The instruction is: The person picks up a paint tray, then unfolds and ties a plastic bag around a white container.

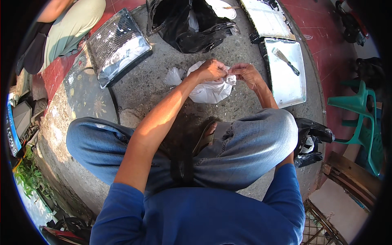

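A white plastic bag [212,93] lies on the concrete slab in front of my crossed legs, its lower part rounded and full. My left hand [212,70] is closed on the gathered top of it. Close by on the right, my right hand [247,76] pinches the twisted edge of the same bag. What the bag contains is hidden. A small clump of thin whitish plastic [174,76] sits just left of it. Beyond my hands stands a large open black plastic bag [192,38].
A paint-smeared dark tray [116,47] rests at left. On the right, a scraper [286,62] lies across a white tray [288,87], with another white-coated tray [267,18] beyond. Another person's leg [75,26] is far left. A green plastic chair [361,100] stands right.
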The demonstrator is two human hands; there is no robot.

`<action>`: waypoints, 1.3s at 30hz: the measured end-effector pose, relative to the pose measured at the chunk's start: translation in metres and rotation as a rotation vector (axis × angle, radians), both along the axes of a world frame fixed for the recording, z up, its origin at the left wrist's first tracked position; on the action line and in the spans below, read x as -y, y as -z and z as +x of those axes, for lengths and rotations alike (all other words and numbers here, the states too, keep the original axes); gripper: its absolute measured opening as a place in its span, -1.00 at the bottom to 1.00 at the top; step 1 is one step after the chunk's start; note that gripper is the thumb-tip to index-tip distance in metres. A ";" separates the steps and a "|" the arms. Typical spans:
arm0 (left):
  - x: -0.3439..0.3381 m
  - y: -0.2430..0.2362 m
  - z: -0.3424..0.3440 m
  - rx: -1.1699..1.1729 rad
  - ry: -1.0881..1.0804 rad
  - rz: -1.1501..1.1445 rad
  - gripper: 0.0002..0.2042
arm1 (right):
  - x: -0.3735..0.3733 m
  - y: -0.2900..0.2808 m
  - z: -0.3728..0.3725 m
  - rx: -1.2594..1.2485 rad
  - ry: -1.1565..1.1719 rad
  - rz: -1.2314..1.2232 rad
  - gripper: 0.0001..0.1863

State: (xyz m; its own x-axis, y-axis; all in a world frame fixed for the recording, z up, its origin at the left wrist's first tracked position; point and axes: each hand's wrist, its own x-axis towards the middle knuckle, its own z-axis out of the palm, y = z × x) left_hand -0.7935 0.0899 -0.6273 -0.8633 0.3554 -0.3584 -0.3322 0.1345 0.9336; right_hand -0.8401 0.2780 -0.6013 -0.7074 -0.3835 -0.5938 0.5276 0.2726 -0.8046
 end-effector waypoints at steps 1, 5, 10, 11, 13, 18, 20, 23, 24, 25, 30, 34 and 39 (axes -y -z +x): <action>0.000 0.001 0.002 -0.034 -0.024 0.006 -0.89 | 0.002 -0.004 0.001 -0.011 -0.020 0.038 -0.88; -0.007 -0.016 0.007 -0.241 -0.020 -0.159 -0.89 | -0.001 -0.007 -0.004 -0.127 -0.152 0.161 -0.91; -0.007 -0.026 0.014 -0.471 -0.035 -0.290 -0.88 | 0.001 -0.017 -0.011 -0.282 -0.473 0.204 -0.90; -0.008 -0.027 0.014 -0.473 -0.032 -0.284 -0.88 | -0.002 -0.019 -0.013 -0.298 -0.566 0.203 -0.88; -0.009 -0.028 0.017 -0.396 -0.058 -0.268 -0.89 | -0.003 -0.019 -0.015 -0.202 -0.575 0.157 -0.87; -0.008 -0.028 0.013 -0.354 -0.044 -0.223 -0.89 | -0.012 0.000 -0.025 0.121 -0.551 -0.091 -0.78; -0.007 -0.029 0.012 -0.327 -0.027 -0.170 -0.89 | -0.017 0.006 -0.019 0.146 -0.470 -0.121 -0.81; -0.007 -0.031 0.012 -0.365 0.001 -0.240 -0.89 | -0.018 0.010 -0.010 0.163 -0.353 -0.177 -0.81; -0.007 -0.031 0.011 -0.362 0.002 -0.240 -0.89 | -0.019 0.010 -0.008 0.154 -0.310 -0.199 -0.78; -0.007 -0.032 0.011 -0.383 0.014 -0.275 -0.89 | -0.018 0.011 -0.007 0.157 -0.310 -0.200 -0.78; -0.002 -0.026 0.011 -0.434 0.011 -0.305 -0.89 | -0.012 0.012 0.005 0.265 -0.236 -0.331 -0.74; -0.004 -0.030 0.011 -0.407 0.018 -0.329 -0.86 | -0.021 0.033 0.015 0.304 -0.083 -0.453 -0.74; -0.004 -0.026 0.012 -0.507 0.024 -0.573 -0.80 | -0.014 0.030 0.017 0.266 -0.040 -0.450 -0.76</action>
